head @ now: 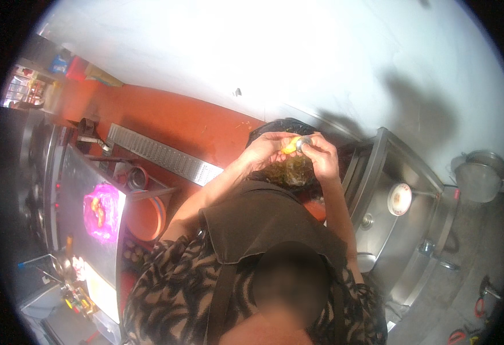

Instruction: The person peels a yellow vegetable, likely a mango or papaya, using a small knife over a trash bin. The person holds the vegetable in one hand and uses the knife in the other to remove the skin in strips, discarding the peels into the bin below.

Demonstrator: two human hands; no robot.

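Note:
Both hands are raised close together over a black bin bag (273, 126), which is partly filled with yellowish-green scraps. In my left hand (266, 151) a small, bright yellow-orange piece (291, 145), perhaps a vegetable or fruit, is held by the fingertips. My right hand (324, 156) grips a small metallic object (303, 142) against the piece; its exact kind cannot be told. To the left, a pink plastic bag (113, 215) lies on the steel table, with several orange-yellow pieces (98, 212) on it.
A steel worktable (77, 177) stands left, with an orange tub (146, 217) beside it. A metal drain grate (161, 155) crosses the red floor. On the right, a steel sink (381, 235) holds a patterned plate (400, 199); a large pot (479, 179) sits beyond. A white wall (217, 51) rises ahead.

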